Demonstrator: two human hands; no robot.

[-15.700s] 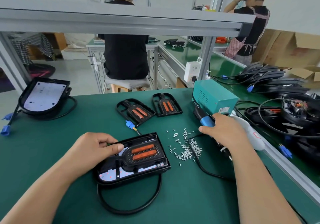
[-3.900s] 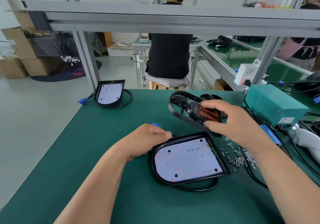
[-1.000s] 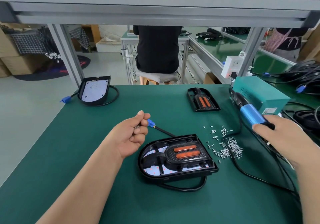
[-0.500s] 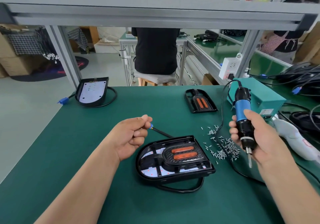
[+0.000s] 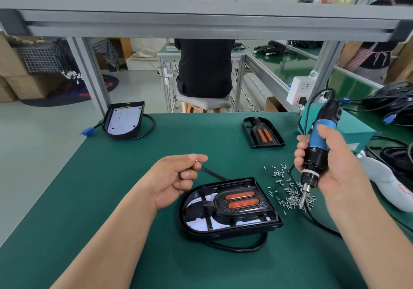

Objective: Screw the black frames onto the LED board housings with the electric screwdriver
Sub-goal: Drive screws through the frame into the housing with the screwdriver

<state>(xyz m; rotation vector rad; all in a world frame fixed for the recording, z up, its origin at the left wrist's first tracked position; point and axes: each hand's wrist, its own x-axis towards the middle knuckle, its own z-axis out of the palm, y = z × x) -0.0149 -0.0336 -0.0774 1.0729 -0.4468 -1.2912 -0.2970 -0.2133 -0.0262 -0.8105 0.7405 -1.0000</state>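
Observation:
An LED board housing (image 5: 225, 234) lies in front of me on the green mat, with a black frame (image 5: 242, 209) with two orange lenses set in it. My left hand (image 5: 174, 178) hovers just left of it, fingers curled, thumb and forefinger pinching what looks like a small screw. My right hand (image 5: 335, 166) grips the blue and black electric screwdriver (image 5: 318, 145) upright, bit pointing down into the pile of loose screws (image 5: 290, 196) right of the housing. A second black frame (image 5: 262, 132) lies further back.
Another LED housing (image 5: 124, 119) with its cable and blue connector (image 5: 87, 131) sits at the far left of the mat. A teal power box (image 5: 357, 130), a white object (image 5: 386, 185) and black cable bundles (image 5: 395, 108) stand to the right. People work beyond the bench.
My right hand has lifted the screwdriver off the mat, stood it upright and lowered its bit into the screw pile. My left hand has stayed curled near the housing.

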